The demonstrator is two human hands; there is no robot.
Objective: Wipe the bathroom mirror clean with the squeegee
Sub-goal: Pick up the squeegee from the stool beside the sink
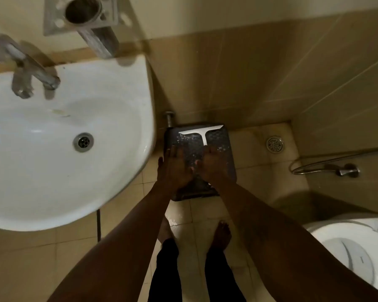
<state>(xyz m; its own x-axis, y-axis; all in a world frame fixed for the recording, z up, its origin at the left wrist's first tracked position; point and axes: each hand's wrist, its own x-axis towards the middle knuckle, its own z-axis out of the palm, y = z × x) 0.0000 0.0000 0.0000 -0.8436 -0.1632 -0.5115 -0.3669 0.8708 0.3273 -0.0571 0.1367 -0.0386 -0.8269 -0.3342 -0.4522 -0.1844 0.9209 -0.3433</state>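
A white T-shaped squeegee (202, 132) lies on a dark patterned stool (225, 149) on the floor by the wall, its blade toward the wall. My right hand (214, 162) reaches down over the lower end of the handle; whether the fingers touch it I cannot tell. My left hand (176, 166) hovers open beside it, over the stool's left part, fingers stretched out. The mirror is not in view.
A white washbasin (118, 118) with a metal tap (28, 68) fills the left. A steel holder (83, 16) is fixed to the wall above. A floor drain (275, 144), a hose sprayer (345, 171) and a toilet (347, 253) are on the right. My bare feet stand on the tiles.
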